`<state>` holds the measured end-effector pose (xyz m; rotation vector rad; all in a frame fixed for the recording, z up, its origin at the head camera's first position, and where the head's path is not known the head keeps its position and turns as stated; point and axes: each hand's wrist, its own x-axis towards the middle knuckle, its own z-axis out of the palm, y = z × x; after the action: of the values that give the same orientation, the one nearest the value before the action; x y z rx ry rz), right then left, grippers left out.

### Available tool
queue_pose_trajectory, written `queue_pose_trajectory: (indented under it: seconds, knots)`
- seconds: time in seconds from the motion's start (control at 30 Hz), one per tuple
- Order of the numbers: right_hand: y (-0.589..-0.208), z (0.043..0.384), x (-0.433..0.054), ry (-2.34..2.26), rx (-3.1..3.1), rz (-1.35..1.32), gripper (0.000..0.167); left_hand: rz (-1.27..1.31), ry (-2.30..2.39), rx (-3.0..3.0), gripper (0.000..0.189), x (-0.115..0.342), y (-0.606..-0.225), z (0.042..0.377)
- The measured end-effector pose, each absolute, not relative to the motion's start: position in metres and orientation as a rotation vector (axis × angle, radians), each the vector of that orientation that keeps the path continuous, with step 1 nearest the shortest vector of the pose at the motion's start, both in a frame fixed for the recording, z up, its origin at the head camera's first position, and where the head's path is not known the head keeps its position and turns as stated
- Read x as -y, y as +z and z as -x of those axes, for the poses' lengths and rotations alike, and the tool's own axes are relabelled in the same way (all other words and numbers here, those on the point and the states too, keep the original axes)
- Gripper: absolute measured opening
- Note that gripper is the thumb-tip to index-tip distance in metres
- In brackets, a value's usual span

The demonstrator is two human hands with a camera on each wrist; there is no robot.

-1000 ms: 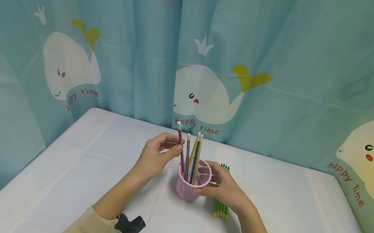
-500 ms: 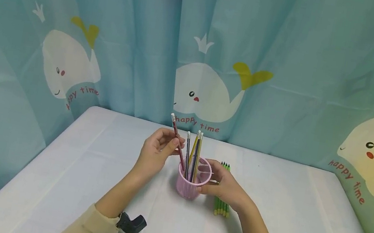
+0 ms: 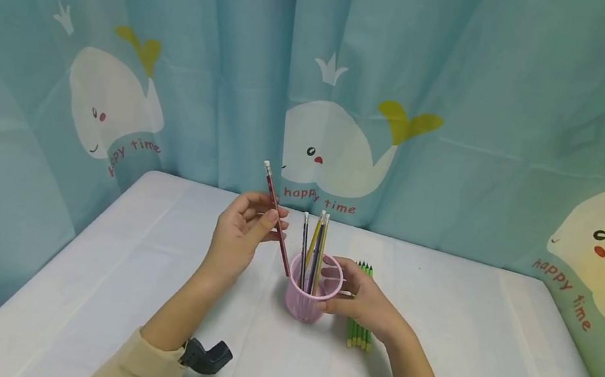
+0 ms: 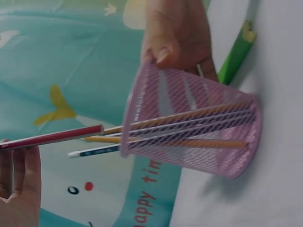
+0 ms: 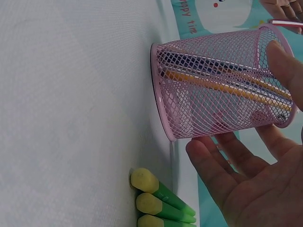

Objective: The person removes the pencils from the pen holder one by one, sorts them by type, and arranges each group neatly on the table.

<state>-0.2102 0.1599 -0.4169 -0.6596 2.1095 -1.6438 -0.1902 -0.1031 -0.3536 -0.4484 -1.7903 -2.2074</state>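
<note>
My left hand (image 3: 239, 224) pinches a red pencil (image 3: 281, 245) between thumb and fingers, its white eraser end up. The pencil leans left, and its lower end is just outside the left rim of a pink mesh pencil cup (image 3: 301, 310). In the left wrist view that red pencil (image 4: 57, 138) is above the cup's rim. Around the cup's right side my right hand (image 3: 370, 303) holds it, thumb near the rim and fingers behind. Several dark and yellow pencils (image 3: 312, 243) stand inside the cup, eraser ends up. The cup is upright on the table.
Several green pencils (image 3: 358, 341) with yellow ends lie side by side right of the cup, partly under my right hand. The white-covered table (image 3: 483, 365) reaches back to a blue-green curtain (image 3: 221, 101) printed with whales.
My left hand has moved up and left, drawing the red pencil out of the cup. The pencil now tilts further left. The right hand and the cup have stayed put.
</note>
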Motion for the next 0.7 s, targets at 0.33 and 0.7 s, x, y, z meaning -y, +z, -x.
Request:
queue_pose_trajectory:
  seconds: [0.33,0.7]
  knots:
    - [-0.416,0.208,-0.161,-1.644,-2.115,0.654,0.073,0.416,-2.238,1.863,0.022,0.121,-0.345,0.191]
    - [-0.416,0.208,-0.160,-1.628,-2.131,0.660,0.072,0.242,-2.220,2.055,0.029,0.144,-0.350,0.201]
